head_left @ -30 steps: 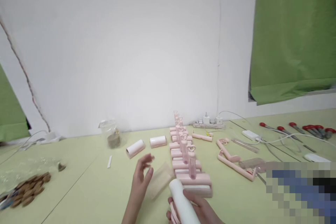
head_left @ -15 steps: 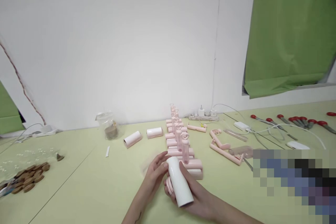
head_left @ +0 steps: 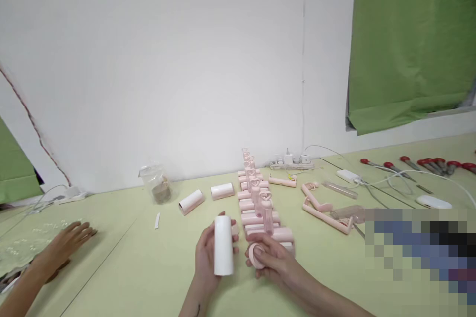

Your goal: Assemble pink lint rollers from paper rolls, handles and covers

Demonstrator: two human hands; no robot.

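A glossy white tube [head_left: 223, 246] stands nearly upright in my left hand [head_left: 207, 255], whose fingers wrap behind it and show at its right side. My right hand [head_left: 274, 260] pinches a small round pink cap-like piece [head_left: 256, 256] between thumb and fingers, just right of the tube and apart from it. Beyond my hands runs a row of pink tubular parts [head_left: 259, 219], with upright clear pink pieces topped by heart-shaped loops [head_left: 266, 198] along it. My right hand partly hides the nearest of these parts.
Two more white tubes [head_left: 222, 190] lie behind my left hand, near a plastic bag [head_left: 159, 185]. Another person's hand [head_left: 70, 240] reaches over brown discs at left. Pink handles [head_left: 327, 218], white cables, a power strip [head_left: 292, 165] and red-ended tools [head_left: 433, 162] lie right.
The white tube has passed from my right hand into my left and turned more upright. My right hand keeps the pink round piece. Another person's hand has come in at left.
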